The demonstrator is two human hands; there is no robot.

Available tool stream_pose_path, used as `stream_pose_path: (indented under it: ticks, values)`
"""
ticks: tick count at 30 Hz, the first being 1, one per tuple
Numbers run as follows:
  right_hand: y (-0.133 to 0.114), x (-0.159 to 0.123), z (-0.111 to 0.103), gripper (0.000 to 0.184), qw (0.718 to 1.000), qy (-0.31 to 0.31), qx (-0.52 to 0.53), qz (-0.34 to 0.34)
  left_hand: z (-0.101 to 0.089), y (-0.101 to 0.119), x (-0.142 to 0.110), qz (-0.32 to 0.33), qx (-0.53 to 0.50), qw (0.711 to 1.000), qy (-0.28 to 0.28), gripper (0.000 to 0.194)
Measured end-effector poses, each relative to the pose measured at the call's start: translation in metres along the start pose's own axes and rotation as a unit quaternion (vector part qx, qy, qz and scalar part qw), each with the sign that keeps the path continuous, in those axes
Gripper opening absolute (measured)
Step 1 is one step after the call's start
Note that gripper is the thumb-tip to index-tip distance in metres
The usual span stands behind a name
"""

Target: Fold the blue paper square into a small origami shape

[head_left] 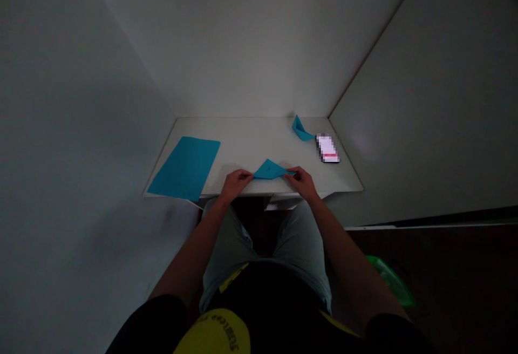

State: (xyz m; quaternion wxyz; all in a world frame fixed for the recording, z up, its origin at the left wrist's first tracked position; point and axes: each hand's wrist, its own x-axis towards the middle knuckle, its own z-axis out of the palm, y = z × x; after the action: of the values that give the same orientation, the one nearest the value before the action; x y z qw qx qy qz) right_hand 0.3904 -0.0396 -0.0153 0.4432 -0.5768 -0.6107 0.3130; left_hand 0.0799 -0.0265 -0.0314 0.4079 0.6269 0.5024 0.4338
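At the table's near edge, the left hand (234,182) and right hand (301,179) each pinch one end of a folded blue paper (270,169), fingers closed on its pointed tips. The piece looks thin, light and easily creased, so it is best held by its corners and folds. It forms a flat, matte triangle. Toward the left edge lies a flat blue sheet (185,167), overhanging the near left corner. Near the far right corner stands a folded paper boat (300,128), beside a phone (327,149), on the smooth white table (251,138).
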Motion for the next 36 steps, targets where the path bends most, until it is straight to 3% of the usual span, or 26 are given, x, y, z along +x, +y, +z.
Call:
stream_pose_path:
  ticks: [9,18,23,30,34,36]
  values:
    - [-0.002,0.000,0.003,0.052,1.000,-0.003,-0.017,-0.001,0.004,0.000,-0.003,-0.007,-0.009,1.000,0.018,0.037]
    - [-0.014,0.012,0.018,0.036,0.998,0.057,-0.006,-0.041,0.003,0.005,-0.008,0.051,0.073,0.996,-0.025,0.033]
    - [-0.034,0.019,0.035,0.029,0.985,-0.029,-0.059,-0.157,0.004,0.008,-0.010,0.061,0.095,0.992,-0.050,0.051]
    - [-0.040,0.014,0.048,0.043,0.936,-0.146,-0.180,-0.263,0.005,0.002,-0.011,0.057,0.088,0.994,-0.022,0.074]
    - [-0.030,0.009,0.048,0.042,0.897,-0.189,-0.264,-0.299,0.007,-0.004,-0.010,0.102,0.139,0.985,-0.011,0.050]
    - [-0.024,0.005,0.044,0.047,0.895,-0.182,-0.284,-0.291,0.008,-0.005,-0.009,0.121,0.188,0.975,0.004,0.040]
